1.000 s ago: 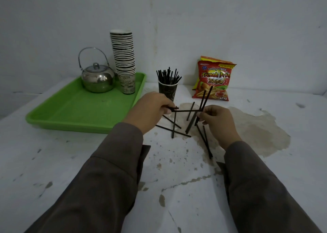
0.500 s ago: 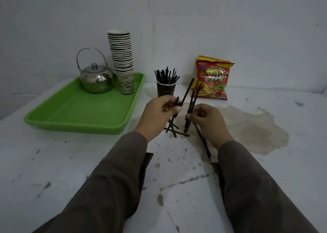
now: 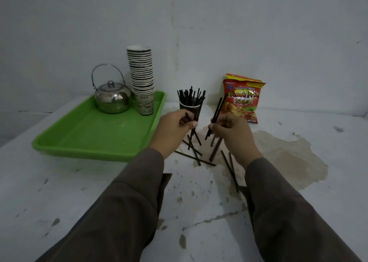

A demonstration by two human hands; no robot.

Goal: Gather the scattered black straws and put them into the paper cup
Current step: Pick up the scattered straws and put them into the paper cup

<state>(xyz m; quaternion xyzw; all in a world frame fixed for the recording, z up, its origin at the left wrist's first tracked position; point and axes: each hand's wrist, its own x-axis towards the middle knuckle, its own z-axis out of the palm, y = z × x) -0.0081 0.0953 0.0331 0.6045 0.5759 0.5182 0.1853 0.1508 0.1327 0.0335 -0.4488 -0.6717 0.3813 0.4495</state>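
Note:
A dark paper cup [image 3: 190, 109] stands at the table's centre back with several black straws [image 3: 190, 96] upright in it. My left hand [image 3: 172, 131] is raised just in front of the cup, pinching a black straw [image 3: 191, 137] that hangs steeply downward. My right hand [image 3: 232, 131] is level with it, a little to the right, gripping two black straws [image 3: 216, 112] that tilt up toward the right. Several more black straws [image 3: 196, 158] lie crossed on the table below both hands, and two others [image 3: 231, 169] lie beside my right wrist.
A green tray [image 3: 83, 140] at left carries a steel kettle [image 3: 112, 98] and a tall stack of paper cups [image 3: 142, 80]. A red French fries bag [image 3: 242, 100] leans against the wall right of the cup. A brown stain [image 3: 286, 158] covers the table at right.
Both hands have lifted from the table toward the cup. The left hand's straw has swung from lying level to hanging steeply. The right hand's straws have risen with it.

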